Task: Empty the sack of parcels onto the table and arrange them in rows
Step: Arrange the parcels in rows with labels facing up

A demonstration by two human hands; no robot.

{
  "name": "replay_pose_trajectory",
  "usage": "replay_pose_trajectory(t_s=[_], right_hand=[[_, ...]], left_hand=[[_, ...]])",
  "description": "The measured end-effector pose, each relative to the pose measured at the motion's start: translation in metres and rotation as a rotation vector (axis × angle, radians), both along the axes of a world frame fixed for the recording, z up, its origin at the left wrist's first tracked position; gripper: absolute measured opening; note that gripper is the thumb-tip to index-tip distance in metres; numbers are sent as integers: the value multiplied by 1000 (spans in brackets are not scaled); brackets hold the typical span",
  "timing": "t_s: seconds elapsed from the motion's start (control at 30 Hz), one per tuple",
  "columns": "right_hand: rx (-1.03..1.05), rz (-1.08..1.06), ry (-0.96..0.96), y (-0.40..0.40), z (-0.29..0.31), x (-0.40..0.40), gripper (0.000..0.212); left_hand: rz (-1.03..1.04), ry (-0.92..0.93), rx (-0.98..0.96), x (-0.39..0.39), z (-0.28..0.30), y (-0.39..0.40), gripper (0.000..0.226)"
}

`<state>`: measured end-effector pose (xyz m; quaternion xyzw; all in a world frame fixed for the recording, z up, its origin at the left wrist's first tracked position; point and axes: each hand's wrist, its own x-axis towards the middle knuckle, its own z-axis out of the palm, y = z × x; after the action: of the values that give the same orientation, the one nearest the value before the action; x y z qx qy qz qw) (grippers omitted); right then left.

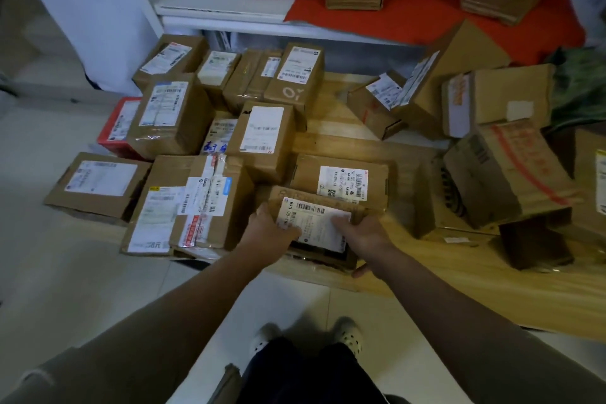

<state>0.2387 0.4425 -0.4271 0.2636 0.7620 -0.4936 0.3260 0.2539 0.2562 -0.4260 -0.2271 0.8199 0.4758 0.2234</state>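
Your feet in pale perforated clogs (348,334) stand on light floor tiles (82,272), nearest you. Both arms reach forward to a low wooden table (492,289). Your left hand (272,226) and right hand (360,236) grip opposite sides of a small labelled parcel (313,223) at the table's near edge. Brown boxes sit in rough rows (196,128) to the left; others lie tumbled (492,147) on the right. Farther off, a white shelf (223,6) with a red cloth (426,6) carries more cartons.
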Motion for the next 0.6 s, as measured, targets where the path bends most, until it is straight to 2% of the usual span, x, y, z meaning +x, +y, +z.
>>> replay_pose_trajectory(t_s=[0.1,0.27,0.37,0.47,0.6], right_hand=[[-58,1,39,5,-3,0,58],[-68,41,-9,15,1,5,56],[-96,39,-80,14,0,6,60],[-139,18,-140,2,-1,11,59],[-274,109,-220,-16,0,18,57]], left_hand=[[-5,82,28,-4,3,-3,48],[-45,187,69,-15,16,-4,21],[-121,246,15,-22,21,-7,24],[-205,323,-131,-24,17,-14,34],[-322,282,-223,-16,5,-26,40]])
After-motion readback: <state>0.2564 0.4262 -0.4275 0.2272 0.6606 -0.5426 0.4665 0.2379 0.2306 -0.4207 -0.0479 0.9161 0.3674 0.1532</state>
